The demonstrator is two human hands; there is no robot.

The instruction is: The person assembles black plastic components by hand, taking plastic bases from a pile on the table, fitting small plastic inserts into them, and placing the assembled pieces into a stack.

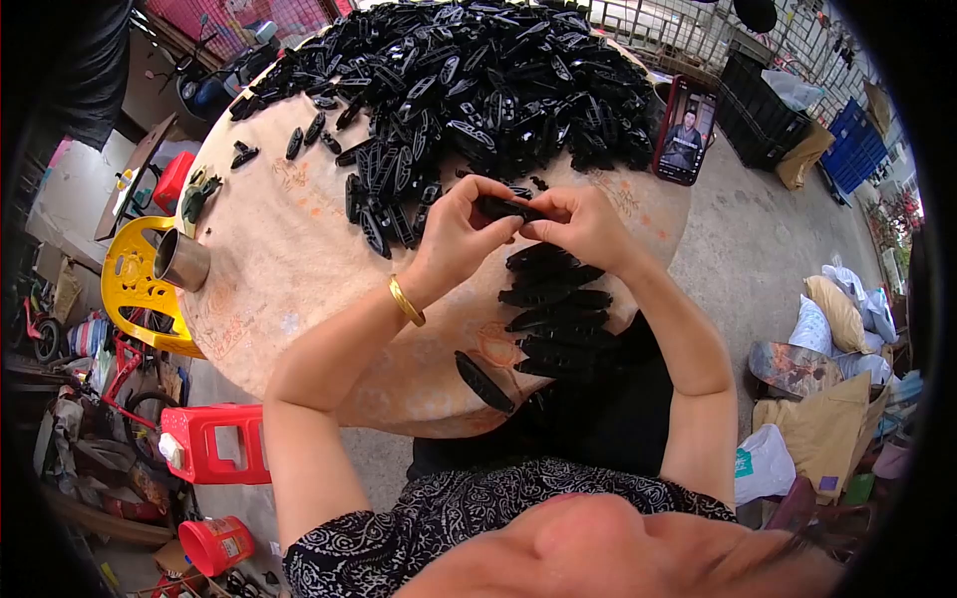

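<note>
Both hands meet above the round table [249,329], fingers closed on one small, dark, elongated black plastic piece [506,207]. My left hand [461,234] pinches its left end, with a gold bangle on that wrist. My right hand [586,227] grips the other end; the fingers partly cover the piece. Just below the hands, several long pointed-oval black pieces [558,299] lie stacked in a column along the near edge. A single similar black piece [484,382] rests apart to their left. Beyond the hands spreads a large heap of black plastic pieces [478,90], some with open slots.
A phone [685,130] stands at the table's right edge, showing a person on screen. A metal cup [182,259] is at the left edge, by a yellow chair [140,279]. A red container [214,444] and red bucket [216,544] stand lower left; crates [763,110] and bags are right.
</note>
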